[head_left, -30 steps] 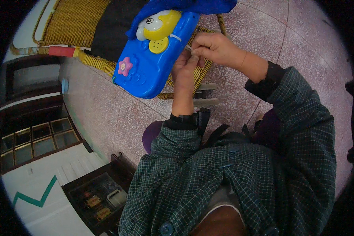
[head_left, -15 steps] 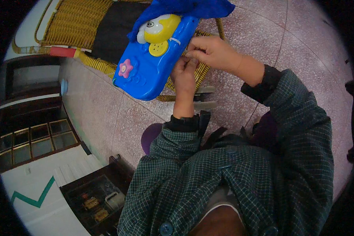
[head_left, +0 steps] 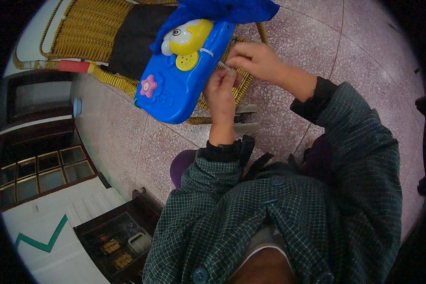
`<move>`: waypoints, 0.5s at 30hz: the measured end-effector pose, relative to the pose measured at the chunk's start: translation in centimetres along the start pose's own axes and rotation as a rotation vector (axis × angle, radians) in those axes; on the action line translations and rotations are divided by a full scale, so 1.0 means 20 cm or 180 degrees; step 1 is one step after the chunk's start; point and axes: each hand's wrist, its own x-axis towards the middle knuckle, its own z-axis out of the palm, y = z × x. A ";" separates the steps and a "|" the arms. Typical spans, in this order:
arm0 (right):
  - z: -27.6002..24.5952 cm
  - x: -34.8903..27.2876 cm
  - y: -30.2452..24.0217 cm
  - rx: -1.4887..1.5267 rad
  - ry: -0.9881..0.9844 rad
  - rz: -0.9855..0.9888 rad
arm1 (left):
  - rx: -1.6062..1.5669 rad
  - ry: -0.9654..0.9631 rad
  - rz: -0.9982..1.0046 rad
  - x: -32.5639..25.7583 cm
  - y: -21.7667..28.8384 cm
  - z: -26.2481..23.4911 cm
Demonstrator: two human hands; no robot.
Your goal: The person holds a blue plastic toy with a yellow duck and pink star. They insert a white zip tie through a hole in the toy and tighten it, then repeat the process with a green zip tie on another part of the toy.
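A blue plastic play tray [head_left: 177, 97] rests on a rattan-wrapped stroller [head_left: 87, 35]. It carries a raised yellow-and-white cartoon figure [head_left: 194, 38], a yellow round piece with holes [head_left: 187, 61] and a pink flower-shaped piece [head_left: 148, 86]. One white band [head_left: 206, 51] crosses the tray near its right edge. Just beyond that edge, a thin white strip [head_left: 224, 66], like a cable tie, runs between my fingers. My left hand [head_left: 221, 94] pinches it from below. From the right, my right hand [head_left: 255, 61] closes its fingertips at the strip; its exact grip is partly hidden.
Blue cloth [head_left: 227, 10] drapes over the tray's far end. A black cloth [head_left: 135, 40] lies across the stroller, and small wheels [head_left: 247, 118] stand below on the speckled floor [head_left: 307, 47]. Dark wooden cabinets [head_left: 45, 173] line the left side.
The tray has shifted slightly left and down. More of the white strip now shows between my fingertips. Both hands stay in nearly the same place, still pinching.
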 end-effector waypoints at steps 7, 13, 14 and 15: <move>-0.03 -0.02 0.06 -0.0160 -0.0333 0.0260 | -0.0129 0.0090 -0.0387 0.00 -0.07 0.00; 0.03 -0.04 0.09 0.0515 -0.0848 0.0435 | -0.0224 0.0186 -0.0317 -0.01 -0.10 0.01; 0.04 -0.05 0.10 0.0714 -0.0881 0.0578 | -0.0473 0.0263 -0.0295 -0.01 -0.11 0.02; 0.05 -0.05 0.10 0.0900 -0.0926 0.0766 | -0.0661 0.0377 -0.0436 -0.02 -0.12 0.03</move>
